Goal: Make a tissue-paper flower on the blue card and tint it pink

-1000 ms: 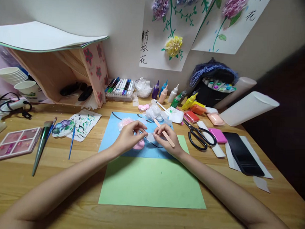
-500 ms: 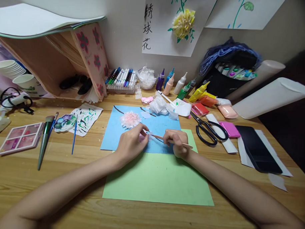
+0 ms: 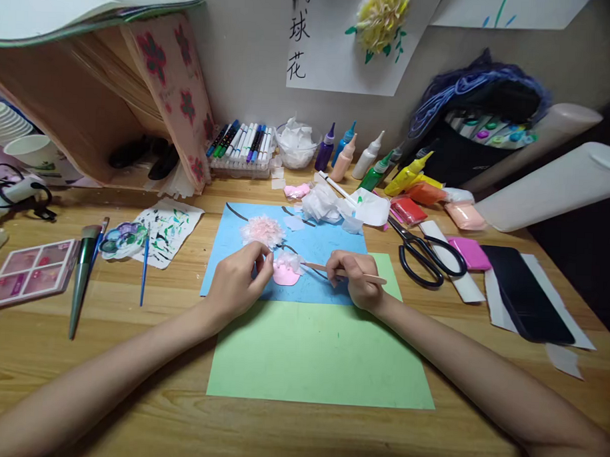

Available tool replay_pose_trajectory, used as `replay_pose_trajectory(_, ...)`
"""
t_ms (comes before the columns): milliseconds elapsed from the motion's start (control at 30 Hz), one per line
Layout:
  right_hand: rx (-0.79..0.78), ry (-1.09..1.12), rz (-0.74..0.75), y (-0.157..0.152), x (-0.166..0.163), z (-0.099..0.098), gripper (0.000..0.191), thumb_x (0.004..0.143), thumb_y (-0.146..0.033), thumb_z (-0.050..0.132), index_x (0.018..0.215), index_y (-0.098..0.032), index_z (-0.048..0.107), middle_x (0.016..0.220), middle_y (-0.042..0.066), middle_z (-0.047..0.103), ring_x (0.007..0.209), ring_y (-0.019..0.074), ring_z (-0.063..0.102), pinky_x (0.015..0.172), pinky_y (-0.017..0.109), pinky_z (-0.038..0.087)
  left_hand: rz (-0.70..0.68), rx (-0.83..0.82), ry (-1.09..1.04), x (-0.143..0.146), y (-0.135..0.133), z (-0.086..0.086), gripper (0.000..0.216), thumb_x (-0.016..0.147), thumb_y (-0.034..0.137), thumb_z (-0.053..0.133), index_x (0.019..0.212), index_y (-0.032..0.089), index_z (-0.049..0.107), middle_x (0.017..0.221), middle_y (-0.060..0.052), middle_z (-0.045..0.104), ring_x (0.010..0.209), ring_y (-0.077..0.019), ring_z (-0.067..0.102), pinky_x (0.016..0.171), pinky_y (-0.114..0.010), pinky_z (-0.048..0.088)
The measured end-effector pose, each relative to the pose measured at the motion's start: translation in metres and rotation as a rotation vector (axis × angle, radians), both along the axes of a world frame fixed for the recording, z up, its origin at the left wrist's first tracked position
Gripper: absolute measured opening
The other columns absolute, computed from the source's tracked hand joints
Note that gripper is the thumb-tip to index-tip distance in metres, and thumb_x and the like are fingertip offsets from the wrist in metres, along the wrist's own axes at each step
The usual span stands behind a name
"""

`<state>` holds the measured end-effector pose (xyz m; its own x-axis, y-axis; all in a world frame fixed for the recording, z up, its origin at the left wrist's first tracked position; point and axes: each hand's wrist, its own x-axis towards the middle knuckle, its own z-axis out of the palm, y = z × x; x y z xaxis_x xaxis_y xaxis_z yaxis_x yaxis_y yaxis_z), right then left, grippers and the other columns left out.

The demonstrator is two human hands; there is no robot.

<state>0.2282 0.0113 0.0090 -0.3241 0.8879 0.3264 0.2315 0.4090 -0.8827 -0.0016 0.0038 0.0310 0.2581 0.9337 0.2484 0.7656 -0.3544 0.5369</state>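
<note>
A blue paper sheet [image 3: 329, 246] lies on the desk, partly over a green sheet [image 3: 321, 352]. On the blue sheet sit a fluffy pink tissue flower [image 3: 262, 230] and a pink clay blob [image 3: 286, 276] topped with white tissue bits [image 3: 288, 260]. My right hand [image 3: 356, 280] grips a thin wooden stick [image 3: 376, 278] whose tip points at the tissue bits. My left hand [image 3: 240, 279] rests just left of the blob, fingers curled and pinched; whether they hold anything is hidden.
Black scissors [image 3: 427, 253], a dark phone [image 3: 525, 293], pink clay packs [image 3: 467, 253], paint bottles [image 3: 345, 160], a marker box [image 3: 240, 149] and crumpled tissue [image 3: 323, 202] crowd the back and right. Brushes [image 3: 86, 274] and a palette [image 3: 30, 272] lie left.
The view tilted down and closer. Both hands lowered to the blue sheet; the stick turned flat, its tip now at the tissue on the pink blob, which my left hand uncovered.
</note>
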Motion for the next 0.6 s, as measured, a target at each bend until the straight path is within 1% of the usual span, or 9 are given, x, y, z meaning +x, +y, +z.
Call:
replay_pose_trajectory(100, -0.052, -0.008, 0.012, 0.000, 0.000, -0.001, 0.051, 0.096, -0.046, 0.027, 0.062, -0.019, 0.055, 0.051, -0.001, 0.050, 0.049, 0.0116, 0.047, 0.054, 0.027, 0.039, -0.007, -0.116, 0.048, -0.006, -0.001, -0.008, 0.028, 0.092, 0.029, 0.037, 0.067, 0.019, 0.043, 0.059, 0.003, 0.048, 0.053, -0.0104, 0.042, 0.055, -0.024, 0.029)
replay_pose_trajectory(200, -0.089, -0.004, 0.010, 0.001, -0.001, -0.003, 0.050, 0.096, -0.046, 0.028, 0.065, -0.019, 0.056, 0.052, -0.001, 0.052, 0.049, 0.0115, 0.048, 0.053, 0.026, 0.038, -0.020, -0.171, 0.058, -0.006, 0.000, -0.014, 0.029, 0.091, 0.029, 0.038, 0.064, 0.019, 0.038, 0.058, 0.003, 0.046, 0.053, -0.0106, 0.039, 0.054, -0.025, 0.027)
replay_pose_trajectory(333, -0.116, 0.005, 0.022, 0.002, -0.002, -0.003, 0.048, 0.096, -0.045, 0.030, 0.068, -0.018, 0.057, 0.054, 0.000, 0.056, 0.051, 0.0112, 0.051, 0.052, 0.025, 0.039, -0.029, -0.191, 0.067, -0.005, 0.002, -0.014, 0.029, 0.091, 0.029, 0.037, 0.063, 0.019, 0.036, 0.059, 0.002, 0.046, 0.054, -0.0112, 0.039, 0.056, -0.025, 0.026)
replay_pose_trajectory(600, -0.140, -0.016, 0.037, 0.005, -0.005, -0.003, 0.048, 0.096, -0.045, 0.030, 0.068, -0.018, 0.057, 0.056, 0.000, 0.058, 0.052, 0.0108, 0.052, 0.053, 0.024, 0.040, -0.049, -0.186, 0.152, -0.006, 0.002, -0.015, 0.028, 0.091, 0.030, 0.035, 0.067, 0.019, 0.042, 0.065, 0.000, 0.053, 0.060, -0.0136, 0.043, 0.057, -0.027, 0.026)
